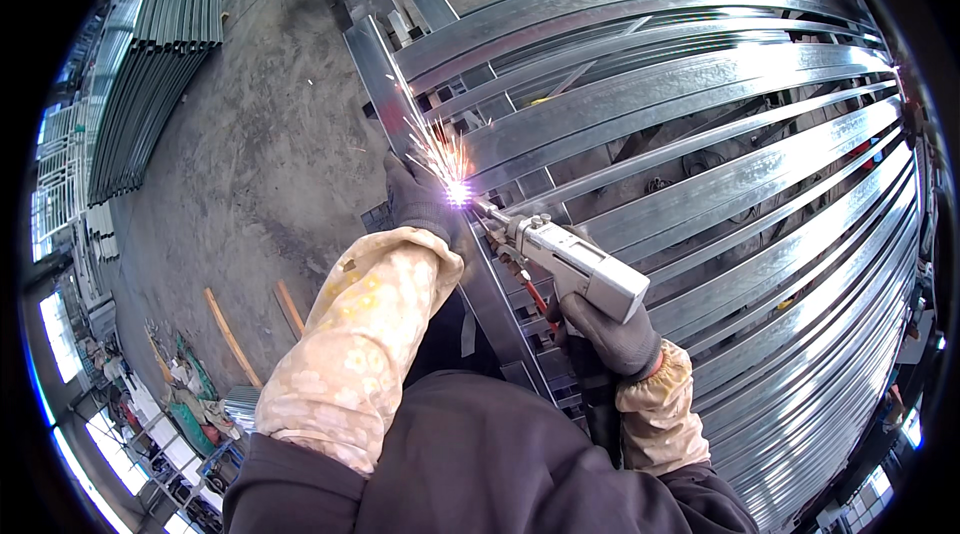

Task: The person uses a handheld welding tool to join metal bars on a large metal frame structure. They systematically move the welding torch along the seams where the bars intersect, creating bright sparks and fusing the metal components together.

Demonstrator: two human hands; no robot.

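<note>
Steel bars (620, 94) fill the right side, their long axes running left to right. A rail (490, 299) crosses by their left ends, slanting from far left to near right. The torch (585, 269) lies over rail and bars, its long axis running from the right hand (612, 334) toward far left, nozzle at the rail. That hand's fingers are closed around the torch's near end. The left hand (413, 199) lies at the rail, its fingers partly hidden; I cannot tell how far they are bent or whether they grip. The arc (458, 195) burns between the hands, just right of the left one, the nearer. Sparks (437, 149) fly far-left.
</note>
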